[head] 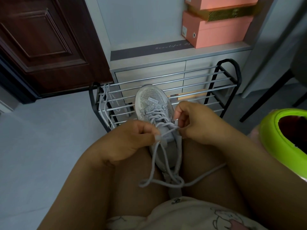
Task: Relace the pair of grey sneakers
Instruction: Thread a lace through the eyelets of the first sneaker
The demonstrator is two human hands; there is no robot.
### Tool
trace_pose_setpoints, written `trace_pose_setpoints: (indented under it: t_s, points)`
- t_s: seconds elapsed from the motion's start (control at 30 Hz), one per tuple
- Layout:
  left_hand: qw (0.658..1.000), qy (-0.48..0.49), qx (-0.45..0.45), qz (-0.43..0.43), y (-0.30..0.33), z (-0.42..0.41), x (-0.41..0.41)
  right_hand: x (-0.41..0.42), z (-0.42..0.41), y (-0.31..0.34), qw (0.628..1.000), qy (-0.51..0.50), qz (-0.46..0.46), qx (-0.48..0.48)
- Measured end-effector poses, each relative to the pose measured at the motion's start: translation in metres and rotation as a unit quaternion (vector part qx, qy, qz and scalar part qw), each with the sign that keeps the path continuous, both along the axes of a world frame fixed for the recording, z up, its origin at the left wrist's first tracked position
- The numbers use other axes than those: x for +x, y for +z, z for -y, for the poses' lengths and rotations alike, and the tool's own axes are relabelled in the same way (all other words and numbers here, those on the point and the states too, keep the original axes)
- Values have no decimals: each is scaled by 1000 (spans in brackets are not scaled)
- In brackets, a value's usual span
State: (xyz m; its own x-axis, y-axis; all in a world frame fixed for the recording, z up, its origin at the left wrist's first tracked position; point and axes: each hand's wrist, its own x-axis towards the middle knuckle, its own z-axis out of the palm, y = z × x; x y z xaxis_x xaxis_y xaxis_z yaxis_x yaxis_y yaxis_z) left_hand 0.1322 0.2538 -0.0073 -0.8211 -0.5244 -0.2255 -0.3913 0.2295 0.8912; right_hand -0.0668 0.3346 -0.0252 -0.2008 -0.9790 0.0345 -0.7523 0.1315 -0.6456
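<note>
A grey mesh sneaker [150, 101] rests between my knees, toe pointing away from me. Its grey lace [157, 165] crosses the upper eyelets, and the two loose ends trail down over my lap. My left hand [132, 138] pinches one strand of the lace at the tongue, on the left of the shoe. My right hand [187, 122] pinches the other strand on the right side of the tongue. A second grey lace [103, 103] hangs over the left end of the shoe rack.
A black and chrome shoe rack [196, 80] stands right behind the sneaker, against a grey cabinet [149, 70]. Pink shoe boxes [216, 30] are stacked on the cabinet. A dark wooden door [41, 39] is on the left, a green-rimmed bin [272, 135] on the right.
</note>
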Motion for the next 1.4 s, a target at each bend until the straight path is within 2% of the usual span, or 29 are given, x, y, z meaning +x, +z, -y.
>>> trace_pose_setpoints:
  t_s: [0.07,0.17,0.27,0.4,0.67,0.9,1.03,1.1,1.17,1.23,1.33,1.4]
  points:
    - [998,48,-45,4,-6,3,-1,1,0,2,1000,2,-20,1]
    - [961,154,-219,74,-20,2,-10,8,3,3,999,10,-41,2]
    - [932,129,-320,112,-23,-5,-17,15,7,0,997,31,-68,-1]
    - [904,127,-381,146,-21,-1,-16,6,7,-4,997,19,-70,-10]
    - [901,157,-389,114,-25,0,0,1,3,-5,999,13,-36,-18]
    - [935,128,-320,78,-26,1,0,2,12,6,990,108,-65,59]
    - [945,95,-303,73,-24,4,0,-9,14,22,974,169,-12,152]
    - [947,89,-302,70,-24,5,0,-13,20,28,978,158,-4,133]
    - [948,88,-299,64,-24,5,-1,-9,29,27,990,123,-29,60]
    - [948,87,-299,63,-23,4,-3,2,38,25,990,104,-92,15]
    - [948,80,-301,63,-22,4,-3,16,45,17,971,120,-205,19]
    - [948,75,-303,64,-22,4,-2,17,45,16,963,120,-241,28]
